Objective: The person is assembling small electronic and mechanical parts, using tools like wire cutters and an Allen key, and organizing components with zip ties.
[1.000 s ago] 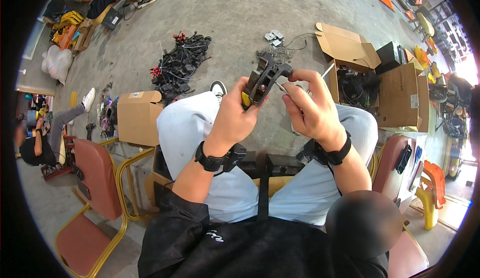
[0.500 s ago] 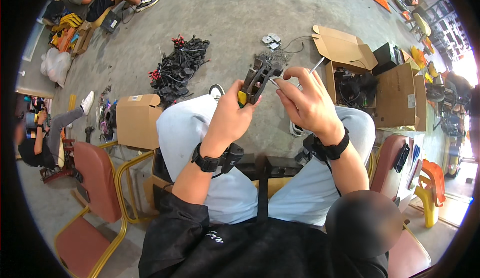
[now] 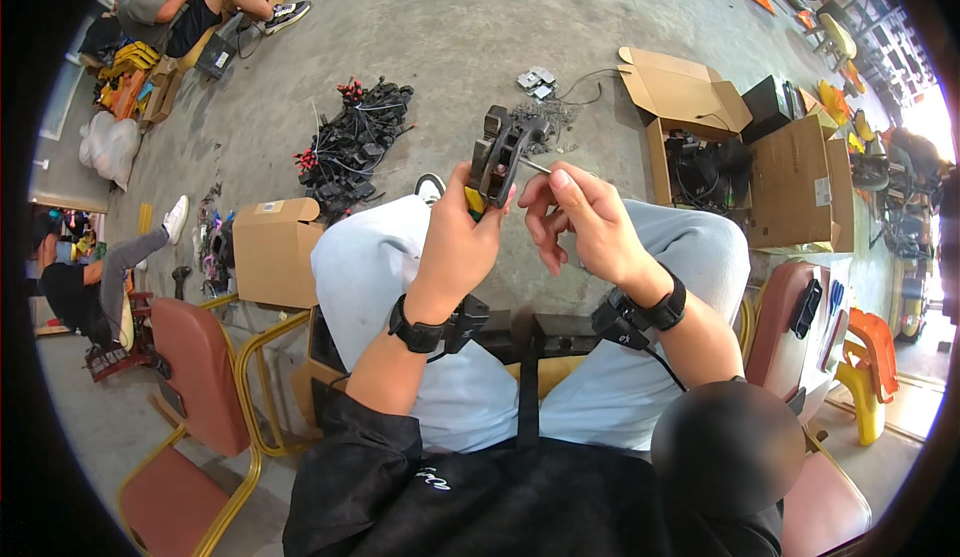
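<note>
My left hand (image 3: 462,232) is closed around a black plastic part (image 3: 500,157) with an open, bracket-like shape, raised above the floor between my knees. A small yellow piece (image 3: 474,200) shows at its lower end, beside my fingers. My right hand (image 3: 585,212) pinches a thin metal rod (image 3: 536,167) between thumb and fingers, its other fingers loosely curled. The rod's far end reaches the right side of the black part; whether it enters a hole cannot be seen. My palm hides the rest of the rod.
On the floor ahead lie a heap of black parts with red tips (image 3: 360,137), small metal pieces (image 3: 537,82) and scattered screws (image 3: 560,122). A closed carton (image 3: 275,252) stands left, an open carton of black parts (image 3: 700,172) right. Chairs (image 3: 195,372) flank me. Two people sit at left.
My right hand has lowered and turned, with its thumb now on top of the rod. The rod's length beyond the hand no longer shows. The black part has shifted slightly left and turned.
</note>
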The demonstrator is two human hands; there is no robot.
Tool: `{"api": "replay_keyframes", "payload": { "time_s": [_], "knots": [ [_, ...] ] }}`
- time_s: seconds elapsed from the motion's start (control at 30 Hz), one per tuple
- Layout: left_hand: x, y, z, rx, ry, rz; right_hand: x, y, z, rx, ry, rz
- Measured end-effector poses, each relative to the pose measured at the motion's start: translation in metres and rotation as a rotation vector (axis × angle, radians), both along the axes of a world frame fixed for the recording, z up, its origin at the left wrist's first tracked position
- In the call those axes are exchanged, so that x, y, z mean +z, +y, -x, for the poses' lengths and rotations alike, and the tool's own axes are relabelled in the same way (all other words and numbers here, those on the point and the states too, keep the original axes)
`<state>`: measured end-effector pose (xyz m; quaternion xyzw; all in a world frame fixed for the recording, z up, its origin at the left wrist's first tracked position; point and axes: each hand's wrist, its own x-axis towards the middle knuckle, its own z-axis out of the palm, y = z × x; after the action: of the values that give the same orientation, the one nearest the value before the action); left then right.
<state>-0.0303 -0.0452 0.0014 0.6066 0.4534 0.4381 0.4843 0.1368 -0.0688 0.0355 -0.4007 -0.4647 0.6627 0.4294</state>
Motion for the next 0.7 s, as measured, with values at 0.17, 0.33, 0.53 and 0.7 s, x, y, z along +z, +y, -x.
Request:
{"api": "replay_keyframes", "payload": {
  "time_s": [0.17, 0.33, 0.53, 0.7],
  "knots": [
    [0.0, 0.0, 0.001, -0.014, 0.111, -0.051, 0.001, -0.002, -0.002, 0.0, 0.189, 0.1],
    [-0.008, 0.0, 0.004, 0.026, 0.217, -0.077, -0.003, 0.002, -0.011, 0.105, 0.508, 0.301],
    [-0.006, 0.003, 0.002, 0.052, 0.348, -0.216, 0.002, 0.0, -0.005, 0.001, 0.291, 0.245],
    [-0.012, 0.004, 0.0, 0.032, 0.24, -0.238, -0.01, 0.001, -0.003, -0.218, -0.524, -0.486]
  ]
}}
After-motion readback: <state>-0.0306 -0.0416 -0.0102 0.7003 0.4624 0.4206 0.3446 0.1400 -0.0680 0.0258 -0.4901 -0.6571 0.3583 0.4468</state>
